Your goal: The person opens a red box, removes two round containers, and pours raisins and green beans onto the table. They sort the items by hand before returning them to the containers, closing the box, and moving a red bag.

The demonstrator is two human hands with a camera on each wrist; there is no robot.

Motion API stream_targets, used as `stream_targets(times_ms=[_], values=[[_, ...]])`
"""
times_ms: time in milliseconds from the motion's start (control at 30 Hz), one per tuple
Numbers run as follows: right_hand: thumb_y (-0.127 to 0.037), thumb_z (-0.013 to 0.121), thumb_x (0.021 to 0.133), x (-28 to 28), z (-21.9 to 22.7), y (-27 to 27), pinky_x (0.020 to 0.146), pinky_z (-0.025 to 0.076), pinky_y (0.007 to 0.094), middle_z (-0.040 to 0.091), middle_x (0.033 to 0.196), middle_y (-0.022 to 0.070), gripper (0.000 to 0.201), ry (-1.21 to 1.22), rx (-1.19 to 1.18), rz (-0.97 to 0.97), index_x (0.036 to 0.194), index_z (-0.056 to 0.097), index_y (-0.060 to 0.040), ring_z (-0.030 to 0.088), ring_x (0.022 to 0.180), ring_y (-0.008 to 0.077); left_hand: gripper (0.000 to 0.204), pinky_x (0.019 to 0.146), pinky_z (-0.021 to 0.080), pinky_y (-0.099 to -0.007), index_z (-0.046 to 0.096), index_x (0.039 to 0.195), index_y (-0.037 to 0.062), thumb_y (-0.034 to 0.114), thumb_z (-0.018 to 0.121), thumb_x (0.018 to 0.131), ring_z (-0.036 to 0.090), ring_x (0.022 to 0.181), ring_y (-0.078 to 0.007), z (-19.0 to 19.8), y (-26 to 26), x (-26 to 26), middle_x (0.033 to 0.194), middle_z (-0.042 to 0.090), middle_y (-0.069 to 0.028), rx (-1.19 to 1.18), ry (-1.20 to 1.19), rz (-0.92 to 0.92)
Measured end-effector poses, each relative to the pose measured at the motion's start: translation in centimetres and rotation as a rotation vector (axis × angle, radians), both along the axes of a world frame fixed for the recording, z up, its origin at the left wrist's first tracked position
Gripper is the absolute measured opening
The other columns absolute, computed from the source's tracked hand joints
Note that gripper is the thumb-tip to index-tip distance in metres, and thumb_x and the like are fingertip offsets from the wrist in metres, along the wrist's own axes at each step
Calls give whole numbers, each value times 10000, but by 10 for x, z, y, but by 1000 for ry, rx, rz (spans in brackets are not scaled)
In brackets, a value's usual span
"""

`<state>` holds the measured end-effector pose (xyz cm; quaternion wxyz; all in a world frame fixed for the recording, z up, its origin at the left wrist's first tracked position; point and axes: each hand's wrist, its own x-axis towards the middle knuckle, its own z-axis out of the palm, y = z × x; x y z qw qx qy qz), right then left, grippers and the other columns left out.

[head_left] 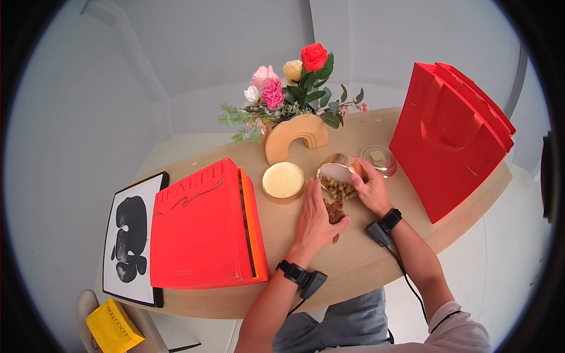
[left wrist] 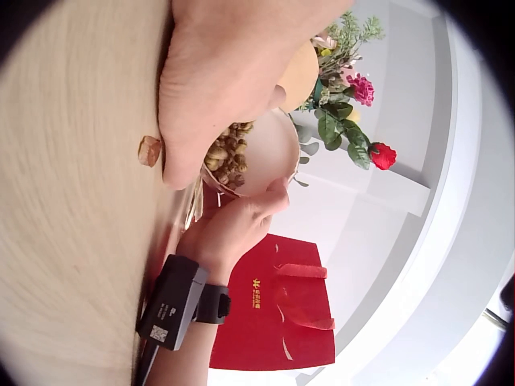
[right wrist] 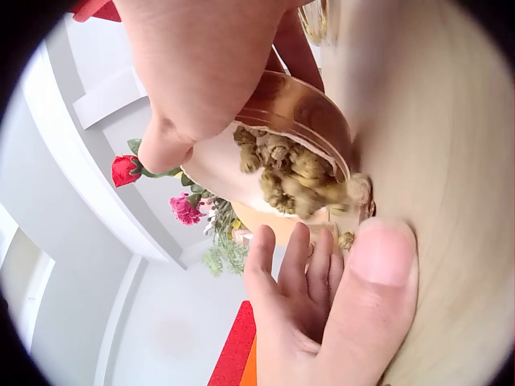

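My right hand (head_left: pixel 372 187) grips a round gold-sided tin (right wrist: pixel 302 108) by its wall, thumb over the rim. The tin lies tilted, its mouth toward my left hand, showing a white inside. Dried greenish-brown flower buds (right wrist: pixel 290 173) lie along its lower side, with some at the lip. My left hand (head_left: pixel 315 220) rests on the table with extended fingers and thumb apart, just in front of the mouth. Shiny brown pieces (head_left: pixel 334 212) lie between its thumb and fingers. Another small brown piece (left wrist: pixel 150 151) lies on the wood beside this hand.
A round gold lid (head_left: pixel 283 180) and a clear round container (head_left: pixel 378 160) flank the hands. Behind stands an arched vase (head_left: pixel 285 138) with flowers. A red paper bag (head_left: pixel 450 147) stands at right; a large red box (head_left: pixel 200 229) and a framed picture (head_left: pixel 126 235) lie left.
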<state>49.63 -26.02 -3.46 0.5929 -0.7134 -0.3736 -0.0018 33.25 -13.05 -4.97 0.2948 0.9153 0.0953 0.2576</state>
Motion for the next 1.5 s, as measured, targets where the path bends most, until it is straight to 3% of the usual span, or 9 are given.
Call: stream_targets(times_ms=[367, 533, 633, 800, 1100, 1167, 1267, 1333, 1500], values=[[-311, 739, 927, -5, -2, 3, 803, 557, 335, 737, 1035, 133, 538, -29, -40, 34, 1381, 615, -51, 687, 852, 212, 1173, 1273, 279, -490, 185, 1585, -88, 428, 874, 788, 277, 1540, -475, 4, 0, 0, 1627, 248, -375, 32, 36, 10], [-327, 768, 880, -10, 4, 2, 825, 586, 396, 751, 1036, 189, 555, -276, -97, 31, 1377, 634, -120, 740, 904, 358, 1207, 1263, 298, -491, 164, 1586, -94, 417, 891, 769, 300, 1525, -479, -2, 0, 2, 1615, 267, -377, 33, 29, 23], [-327, 774, 864, -11, 6, 1, 822, 587, 417, 747, 1034, 194, 548, -329, -96, 40, 1364, 645, -145, 734, 920, 377, 1228, 1257, 309, -489, 152, 1584, -104, 401, 904, 756, 322, 1512, -481, -2, -1, 2, 1605, 283, -377, -9, 5, 21], [-313, 793, 834, -12, 9, 0, 790, 585, 421, 745, 1004, 177, 556, -382, -123, 36, 1347, 658, -149, 724, 879, 363, 1239, 1250, 321, -478, 142, 1580, -118, 383, 913, 749, 345, 1502, -475, 3, -2, 1, 1593, 301, -377, -66, 3, 19], [-328, 851, 772, -10, 7, -1, 754, 582, 416, 750, 974, 147, 586, -512, -127, 50, 1302, 688, -140, 722, 839, 331, 1089, 1237, 337, -498, 284, 1502, -112, 353, 905, 739, 396, 1452, -471, 2, 2, 3, 1516, 401, -353, -68, 23, -14], [-336, 862, 762, -9, 7, -2, 752, 583, 412, 751, 971, 143, 589, -532, -144, 55, 1288, 694, -129, 723, 834, 326, 1080, 1182, 393, -493, 297, 1528, -68, 378, 901, 752, 445, 1407, -449, -1, 2, 3, 1494, 433, -311, -9, -1, 8], [-332, 880, 743, -8, 6, -3, 753, 588, 404, 754, 972, 139, 592, -570, -134, 57, 1263, 702, -111, 729, 838, 320, 1056, 1179, 396, -494, 321, 1519, -68, 382, 897, 757, 446, 1405, -453, 2, 2, 2, 1500, 427, -310, 22, -8, -8], [-333, 907, 728, -9, 9, -5, 827, 594, 411, 764, 1079, 158, 638, -583, -163, 100, 1280, 702, -87, 741, 932, 333, 1001, 1176, 398, -491, 362, 1472, -75, 371, 894, 752, 463, 1376, -447, 5, 1, 2, 1449, 460, -306, 24, -21, 0], [-309, 928, 714, -10, 10, -6, 825, 599, 405, 768, 1089, 156, 641, -600, -127, 146, 1270, 710, -74, 747, 928, 339, 945, 1146, 419, -477, 408, 1428, -71, 367, 891, 745, 501, 1313, -425, 15, -2, -2, 1388, 496, -292, -49, 33, 7]])
